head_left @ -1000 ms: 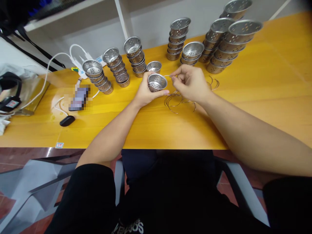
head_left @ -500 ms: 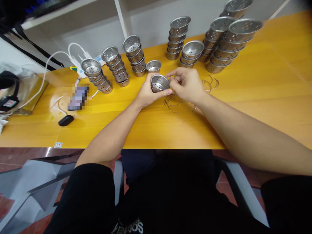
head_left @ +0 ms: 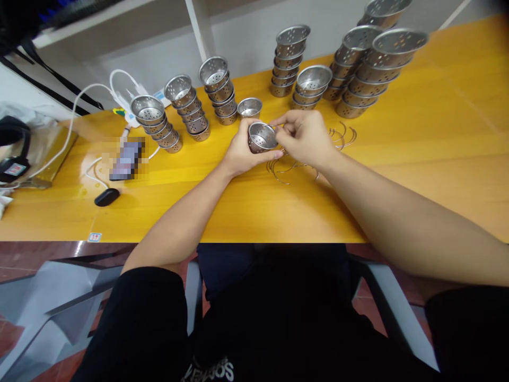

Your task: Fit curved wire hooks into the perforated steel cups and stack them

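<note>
A small perforated metal cup is held over the table, its mouth tilted up toward me. My left hand wraps round its side, thumb along the near wall. At the cup's right rim, my right hand is closed in a pinch on what looks like a thin metal wire, mostly hidden by the fingers. Several loose curved wires lie on the table below and beside the right hand. Just behind the held cup stands another single perforated cup.
Stacks of perforated cups stand along the back, such as the left stack and the tall right stack. On the left of the wooden table are a phone, a black oval device, white cables and headphones.
The held cup has shifted very slightly to the right and tilted a little at the fingers of my right hand. Both hands keep nearly the same place.
</note>
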`<state>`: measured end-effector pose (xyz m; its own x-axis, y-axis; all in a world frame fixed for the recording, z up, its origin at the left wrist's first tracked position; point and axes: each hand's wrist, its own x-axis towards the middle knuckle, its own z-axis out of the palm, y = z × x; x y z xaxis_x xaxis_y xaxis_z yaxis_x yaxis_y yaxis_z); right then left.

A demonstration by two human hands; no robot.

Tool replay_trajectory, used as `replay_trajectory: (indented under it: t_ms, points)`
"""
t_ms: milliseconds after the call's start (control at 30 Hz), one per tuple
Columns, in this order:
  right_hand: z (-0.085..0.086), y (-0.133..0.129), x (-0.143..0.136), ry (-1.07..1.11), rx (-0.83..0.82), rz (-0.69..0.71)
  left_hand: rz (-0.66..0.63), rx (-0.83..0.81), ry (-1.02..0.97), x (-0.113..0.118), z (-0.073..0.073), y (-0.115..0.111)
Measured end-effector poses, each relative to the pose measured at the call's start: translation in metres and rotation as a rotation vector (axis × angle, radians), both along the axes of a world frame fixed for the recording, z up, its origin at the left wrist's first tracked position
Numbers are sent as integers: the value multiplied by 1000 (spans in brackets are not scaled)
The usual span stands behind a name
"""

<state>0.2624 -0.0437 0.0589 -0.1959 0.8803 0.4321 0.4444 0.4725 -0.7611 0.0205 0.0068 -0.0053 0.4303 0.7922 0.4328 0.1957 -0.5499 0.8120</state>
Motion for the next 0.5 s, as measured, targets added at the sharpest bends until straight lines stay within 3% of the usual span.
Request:
replay_trajectory:
  t_ms: [500]
  points:
    - [2,-4,-8,95,-37,-9,-18,14,-4,1,1,-2]
